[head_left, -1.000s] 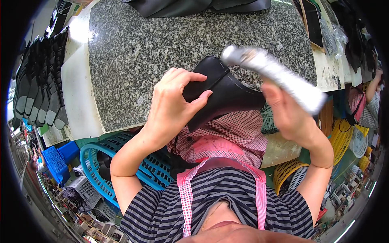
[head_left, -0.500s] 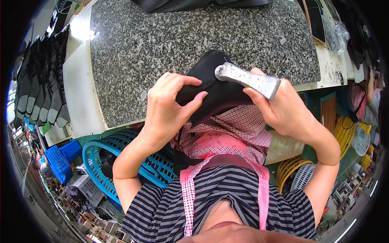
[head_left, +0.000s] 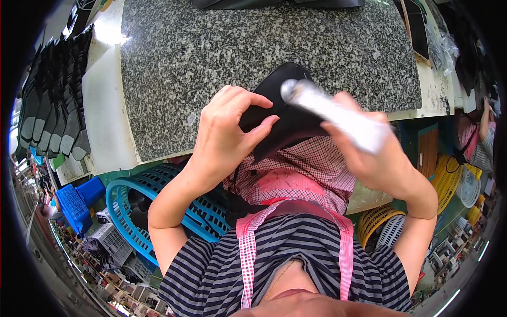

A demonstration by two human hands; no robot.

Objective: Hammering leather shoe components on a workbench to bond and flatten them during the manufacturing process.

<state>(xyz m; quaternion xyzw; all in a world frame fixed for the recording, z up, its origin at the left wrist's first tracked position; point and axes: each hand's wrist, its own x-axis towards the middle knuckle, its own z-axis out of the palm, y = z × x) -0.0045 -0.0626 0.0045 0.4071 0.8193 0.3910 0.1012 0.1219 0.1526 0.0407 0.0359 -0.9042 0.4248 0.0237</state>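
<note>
A black leather-like piece (head_left: 297, 120) lies over the near edge of the granite slab (head_left: 211, 47), part of it hanging toward my lap. My left hand (head_left: 222, 127) is curled at its left side, thumb and forefinger bent around a fold of it; the other fingers are partly hidden. In my right hand (head_left: 375, 158) is a silver-coloured hammer (head_left: 335, 111), blurred by motion. Its rounded end is over the middle of the black piece; whether it touches cannot be made out.
Stacked black pieces with grey ends (head_left: 53, 116) stand at the left. Below the table edge are a blue basket (head_left: 119, 198), a blue crate (head_left: 74, 206) and yellow baskets (head_left: 446, 179). More black material (head_left: 274, 4) lies at the far edge, a phone-like device (head_left: 419, 31) at far right.
The hammer's near end has swung toward me and to the right, along with my right hand. My left hand and the black piece sit slightly further right in view.
</note>
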